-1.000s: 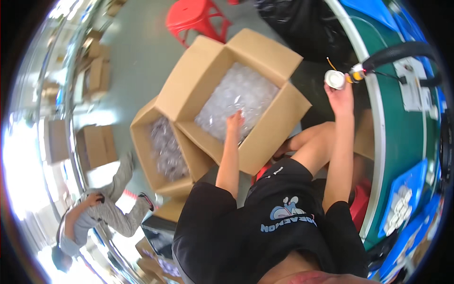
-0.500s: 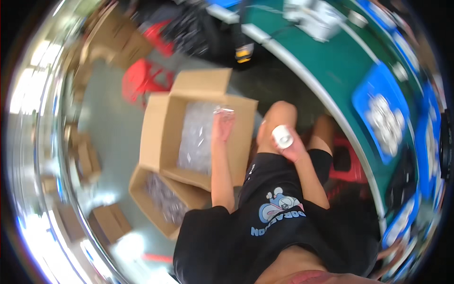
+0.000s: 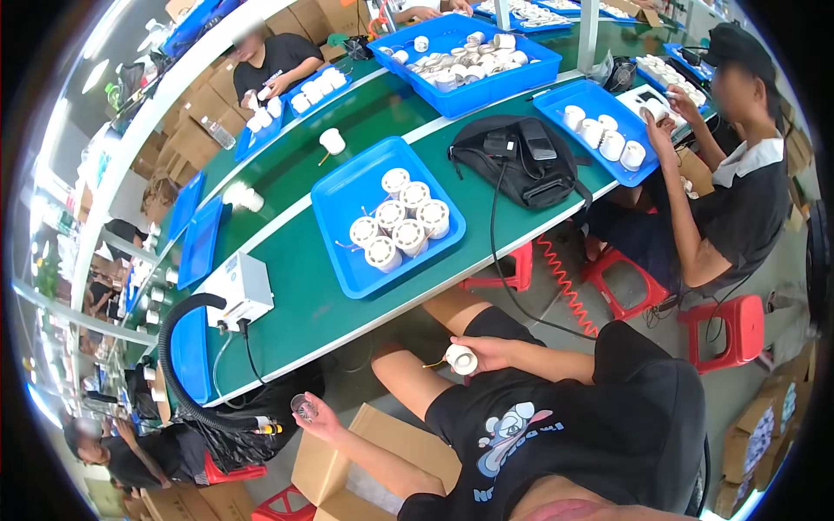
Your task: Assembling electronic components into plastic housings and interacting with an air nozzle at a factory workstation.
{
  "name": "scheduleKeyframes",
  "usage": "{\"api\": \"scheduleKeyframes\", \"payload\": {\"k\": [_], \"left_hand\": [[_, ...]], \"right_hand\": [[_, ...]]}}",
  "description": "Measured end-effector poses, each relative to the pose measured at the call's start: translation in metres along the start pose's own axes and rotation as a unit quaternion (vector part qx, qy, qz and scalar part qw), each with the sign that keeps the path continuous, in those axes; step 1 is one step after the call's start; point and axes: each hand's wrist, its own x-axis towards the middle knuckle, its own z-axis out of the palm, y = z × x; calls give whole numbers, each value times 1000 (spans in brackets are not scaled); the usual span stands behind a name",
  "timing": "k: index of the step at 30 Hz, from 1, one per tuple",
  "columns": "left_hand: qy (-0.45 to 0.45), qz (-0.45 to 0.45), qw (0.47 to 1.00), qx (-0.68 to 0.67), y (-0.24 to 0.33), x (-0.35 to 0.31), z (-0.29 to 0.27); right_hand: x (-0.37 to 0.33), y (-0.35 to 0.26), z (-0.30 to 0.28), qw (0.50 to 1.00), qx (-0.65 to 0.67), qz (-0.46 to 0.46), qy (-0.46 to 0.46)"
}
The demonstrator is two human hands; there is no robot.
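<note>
My left hand (image 3: 323, 420) holds a small round clear plastic cover (image 3: 304, 406) at its fingertips, above the side of an open cardboard box (image 3: 395, 438). Over my lap, my right hand (image 3: 493, 354) grips a white cylindrical housing (image 3: 462, 359), its hollow end facing up and a thin orange wire sticking out sideways. The two pieces are well apart. On the green bench in front of me, a blue tray (image 3: 337, 201) bears several similar white housings (image 3: 408, 236), some with wires showing.
A black bag (image 3: 521, 165) with a phone lies right of the tray. To the left stand a white box-shaped device (image 3: 239, 291) and a black flexible hose (image 3: 165, 347). Co-workers sit at the right (image 3: 738, 191) and across the bench (image 3: 278, 65). Red stools (image 3: 725, 330) stand on the floor.
My view has swung from the boxes on the floor up to the bench and co-workers. Both hands still hold their pieces; the left has moved from over the box's inside toward its edge.
</note>
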Motion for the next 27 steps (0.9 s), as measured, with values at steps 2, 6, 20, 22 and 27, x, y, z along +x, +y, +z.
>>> {"api": "scheduleKeyframes", "payload": {"k": [2,6,20,22,27], "left_hand": [[-39,52,998,17,1,-1,-1],[-50,-1,997,55,37,3,-10],[-129,-218,913,318,-98,-190,49],[-161,-144,893,395,-103,-197,63],[-183,-93,823,530,-117,-212,91]], "right_hand": [[0,4,0,1000,-11,-12,-3],[13,7,6,1000,9,14,-18],[34,-69,107,651,-640,-406,49],[27,-76,123,614,-659,-432,36],[11,-85,125,537,-714,-448,28]]}}
